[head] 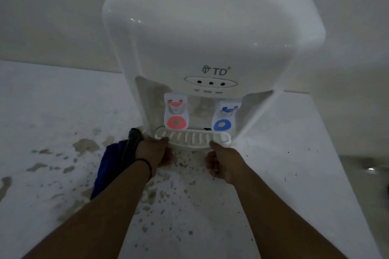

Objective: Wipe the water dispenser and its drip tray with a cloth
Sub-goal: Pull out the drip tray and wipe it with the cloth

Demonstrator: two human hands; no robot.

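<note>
Both hands are being held at the slotted white plastic drip tray (192,139), its contents not discernible: the left hand (154,152) is gripping its 9 o'clock end, the right hand (221,163) its 3 o'clock end. A dark blue cloth (109,166) is being left crumpled on the stained white tabletop (52,132), at 9 o'clock of the glossy, rounded water dispenser (206,38).

The white water dispenser (210,44) stood upright on the bench. Its ribbed drip tray (192,137) sat at its base. My blue cloth (111,166) lay crumpled just left.
</note>
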